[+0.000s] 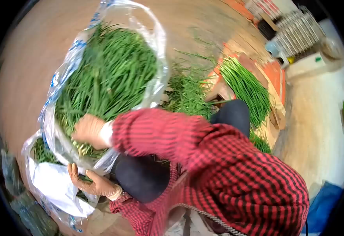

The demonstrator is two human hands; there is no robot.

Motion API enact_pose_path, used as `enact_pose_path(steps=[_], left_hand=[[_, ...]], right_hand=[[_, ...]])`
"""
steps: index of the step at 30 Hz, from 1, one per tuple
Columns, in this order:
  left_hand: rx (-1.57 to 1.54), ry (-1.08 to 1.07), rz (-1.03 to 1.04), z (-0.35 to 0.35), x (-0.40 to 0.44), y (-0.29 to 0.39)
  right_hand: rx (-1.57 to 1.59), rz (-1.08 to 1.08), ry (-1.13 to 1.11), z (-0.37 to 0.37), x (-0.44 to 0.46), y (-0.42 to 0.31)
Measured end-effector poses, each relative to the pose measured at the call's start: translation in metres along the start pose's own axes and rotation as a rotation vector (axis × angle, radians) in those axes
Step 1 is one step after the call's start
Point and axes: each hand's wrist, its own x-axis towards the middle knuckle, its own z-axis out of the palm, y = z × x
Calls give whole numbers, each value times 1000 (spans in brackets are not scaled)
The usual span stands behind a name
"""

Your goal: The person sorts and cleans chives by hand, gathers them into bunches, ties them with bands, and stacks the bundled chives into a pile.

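Observation:
A large clear plastic bag with blue print stands open, full of long green stalks. My right hand, in a tan glove, reaches into the bag's near side at the pale stalk ends; its fingers are blurred and partly hidden among them. Below it, my left hand, gloved too, is palm up with its fingers apart, beside a smaller bag. A bit of green shows behind the left palm. White sheeting covers part of that smaller bag.
Loose green leaves lie on the floor right of the big bag. A neat bundle of stalks rests on orange and tan sheeting. Crates stand at the upper right, a blue bag at the lower right. Dark plastic bags lie lower left.

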Motion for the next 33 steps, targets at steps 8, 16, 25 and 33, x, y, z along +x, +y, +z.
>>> enact_pose_path(steps=[8,16,25,33], left_hand=[[-636,-236,-616,16,16,18],[-715,-253,-432,69,7,-22],[-739,-242,-471,71,19,-4],[-656,-276,-398,75,13,-17]], right_hand=[[508,-23,474,-32,-34,61],[28,0,239,-24,-30,34],[-147,-16,28,-42,-8,31],[-21,27,48,-37,9,38]])
